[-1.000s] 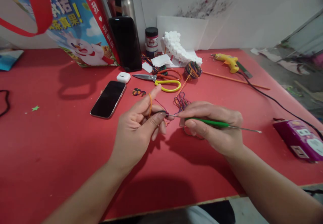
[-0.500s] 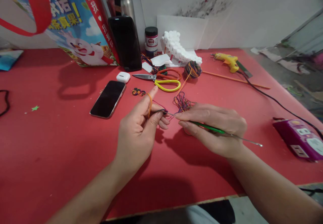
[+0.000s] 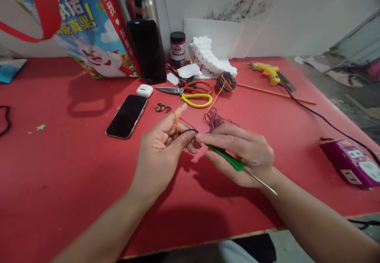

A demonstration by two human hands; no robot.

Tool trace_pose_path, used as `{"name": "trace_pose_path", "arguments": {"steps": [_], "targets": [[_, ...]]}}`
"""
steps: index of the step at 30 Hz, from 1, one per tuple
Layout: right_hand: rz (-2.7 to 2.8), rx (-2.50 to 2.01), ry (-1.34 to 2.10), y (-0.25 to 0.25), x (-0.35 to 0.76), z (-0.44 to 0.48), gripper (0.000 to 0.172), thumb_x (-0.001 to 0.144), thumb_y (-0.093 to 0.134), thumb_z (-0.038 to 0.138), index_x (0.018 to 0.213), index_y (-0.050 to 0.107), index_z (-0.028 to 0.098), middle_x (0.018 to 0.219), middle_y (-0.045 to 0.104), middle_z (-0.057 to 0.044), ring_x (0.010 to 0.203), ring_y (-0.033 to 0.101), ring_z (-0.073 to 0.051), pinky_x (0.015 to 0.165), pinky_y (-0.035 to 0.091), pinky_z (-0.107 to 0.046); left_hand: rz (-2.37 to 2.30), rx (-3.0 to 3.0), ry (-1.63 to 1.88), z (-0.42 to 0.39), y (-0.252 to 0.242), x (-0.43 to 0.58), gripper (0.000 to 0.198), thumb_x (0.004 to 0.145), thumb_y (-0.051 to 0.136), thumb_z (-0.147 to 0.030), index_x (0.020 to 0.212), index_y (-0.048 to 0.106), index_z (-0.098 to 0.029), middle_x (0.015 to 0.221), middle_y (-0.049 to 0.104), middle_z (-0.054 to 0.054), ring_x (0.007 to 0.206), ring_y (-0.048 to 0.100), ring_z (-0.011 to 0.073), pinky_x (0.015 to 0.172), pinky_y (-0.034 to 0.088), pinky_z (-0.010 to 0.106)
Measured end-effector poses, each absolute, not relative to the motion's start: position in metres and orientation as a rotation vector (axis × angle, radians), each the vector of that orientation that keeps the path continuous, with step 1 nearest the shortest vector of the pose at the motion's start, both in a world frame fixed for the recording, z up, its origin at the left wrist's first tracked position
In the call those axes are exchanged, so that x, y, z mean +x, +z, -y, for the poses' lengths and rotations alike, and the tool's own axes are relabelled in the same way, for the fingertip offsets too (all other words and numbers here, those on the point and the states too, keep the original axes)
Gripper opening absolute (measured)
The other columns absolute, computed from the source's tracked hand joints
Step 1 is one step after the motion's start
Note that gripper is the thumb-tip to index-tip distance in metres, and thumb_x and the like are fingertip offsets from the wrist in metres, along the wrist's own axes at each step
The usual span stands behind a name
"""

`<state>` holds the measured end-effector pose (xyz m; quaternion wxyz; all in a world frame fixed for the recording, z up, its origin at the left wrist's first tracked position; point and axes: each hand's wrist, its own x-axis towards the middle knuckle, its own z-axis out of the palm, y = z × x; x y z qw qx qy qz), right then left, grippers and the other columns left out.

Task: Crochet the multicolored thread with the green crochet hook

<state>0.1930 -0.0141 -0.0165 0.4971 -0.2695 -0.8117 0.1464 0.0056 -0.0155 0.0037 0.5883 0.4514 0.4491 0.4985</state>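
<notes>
Far tip of hook (image 3: 227, 159) hidden where my hands met; stitches too small to make out. Handle slanted through my right hand (image 3: 249, 152), clamped between thumb and fingers, rear shaft jutting toward wrist. Yarn (image 3: 190, 130) pinched in my left hand (image 3: 158, 156). Tangle (image 3: 212, 118) just beyond right hand, partly covered. Bag (image 3: 102, 55) cut off above.

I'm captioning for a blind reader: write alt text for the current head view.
A right hand holds a green-handled hook close to a left hand holding yarn, above a red table. Beyond lie a yarn ball, scissors and a phone.
</notes>
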Motion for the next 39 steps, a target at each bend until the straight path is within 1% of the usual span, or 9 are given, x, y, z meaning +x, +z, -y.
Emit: {"name": "trace_pose_path", "arguments": {"steps": [4, 8, 16, 19, 23, 26, 30, 35, 39], "targets": [[1.925, -0.674, 0.320, -0.020, 0.189, 0.017, 0.040, 0.092, 0.065, 0.002, 0.125, 0.075, 0.020, 0.092, 0.075, -0.008, 0.076, 0.073, -0.014, 0.068, 0.062, -0.024, -0.944, 0.859, 1.131, 0.017, 0.003, 0.007, 0.062, 0.082, 0.086, -0.019, 0.142, 0.068, -0.015, 0.068, 0.070, -0.005, 0.063, 0.066, 0.0096, 0.068, 0.058, 0.021], [2.057, -0.727, 0.126, -0.026, 0.187, 0.020, 0.042, 0.094, 0.060, 0.004, 0.132, 0.069, 0.019, 0.093, 0.074, -0.007, 0.079, 0.072, -0.017, 0.070, 0.063, -0.029, -0.901, 0.743, 1.134, 0.018, 0.003, 0.009, 0.060, 0.079, 0.087, -0.017, 0.138, 0.072, -0.016, 0.067, 0.068, -0.005, 0.060, 0.062, 0.0068, 0.067, 0.055, 0.017], [2.162, -0.777, -0.093, -0.030, 0.181, 0.025, 0.054, 0.096, 0.055, 0.005, 0.149, 0.049, 0.011, 0.096, 0.079, -0.011, 0.078, 0.075, -0.022, 0.067, 0.062, -0.032, -1.038, 1.080, 1.200, 0.020, 0.002, 0.007, 0.055, 0.091, 0.076, -0.016, 0.145, 0.068, -0.027, 0.071, 0.065, -0.007, 0.061, 0.057, 0.0067, 0.065, 0.052, 0.017], [2.135, -0.818, -0.077, -0.029, 0.179, 0.030, 0.047, 0.098, 0.056, 0.007, 0.145, 0.053, 0.011, 0.093, 0.080, -0.011, 0.074, 0.074, -0.021, 0.065, 0.061, -0.031, -1.070, 1.214, 1.214, 0.020, 0.001, 0.006, 0.051, 0.094, 0.070, -0.011, 0.140, 0.072, -0.031, 0.072, 0.063, -0.008, 0.061, 0.058, 0.0058, 0.065, 0.053, 0.016], [2.027, -0.868, 0.116, -0.022, 0.178, 0.035, 0.034, 0.099, 0.057, 0.006, 0.131, 0.063, 0.014, 0.099, 0.082, -0.009, 0.084, 0.078, -0.017, 0.077, 0.064, -0.026, -1.100, 1.331, 1.225, 0.019, 0.000, 0.006, 0.052, 0.093, 0.069, -0.008, 0.139, 0.073, -0.032, 0.072, 0.064, -0.007, 0.063, 0.059, 0.0060, 0.067, 0.054, 0.015], [1.965, -0.859, 0.308, -0.016, 0.178, 0.037, 0.034, 0.099, 0.056, 0.004, 0.128, 0.067, 0.018, 0.103, 0.083, -0.006, 0.090, 0.079, -0.014, 0.084, 0.063, -0.023, -1.114, 1.361, 1.231, 0.017, 0.000, 0.005, 0.053, 0.093, 0.069, -0.010, 0.142, 0.071, -0.033, 0.072, 0.064, -0.007, 0.064, 0.059, 0.0065, 0.068, 0.055, 0.015], [1.900, -0.882, 0.460, -0.011, 0.182, 0.036, 0.036, 0.099, 0.056, 0.005, 0.128, 0.069, 0.022, 0.103, 0.083, -0.005, 0.090, 0.078, -0.014, 0.082, 0.063, -0.023, -1.147, 1.374, 1.228, 0.014, 0.002, 0.003, 0.055, 0.093, 0.069, -0.011, 0.144, 0.070, -0.032, 0.073, 0.065, -0.006, 0.066, 0.061, 0.0071, 0.070, 0.056, 0.016], [1.873, -0.925, 0.551, -0.008, 0.186, 0.035, 0.034, 0.101, 0.056, 0.010, 0.124, 0.074, 0.026, 0.092, 0.081, -0.003, 0.076, 0.076, -0.016, 0.073, 0.063, -0.028, -1.172, 1.389, 1.195, 0.012, 0.003, 0.001, 0.053, 0.094, 0.069, -0.012, 0.143, 0.070, -0.030, 0.073, 0.066, -0.006, 0.066, 0.061, 0.0073, 0.072, 0.056, 0.017], [1.932, -0.889, 0.451, -0.012, 0.184, 0.033, 0.035, 0.101, 0.055, 0.008, 0.129, 0.069, 0.022, 0.097, 0.081, -0.005, 0.082, 0.076, -0.016, 0.076, 0.063, -0.027, -1.128, 1.304, 1.198, 0.013, 0.002, 0.001, 0.051, 0.094, 0.071, -0.014, 0.142, 0.071, -0.031, 0.073, 0.066, -0.006, 0.066, 0.060, 0.0069, 0.070, 0.056, 0.017]]}}
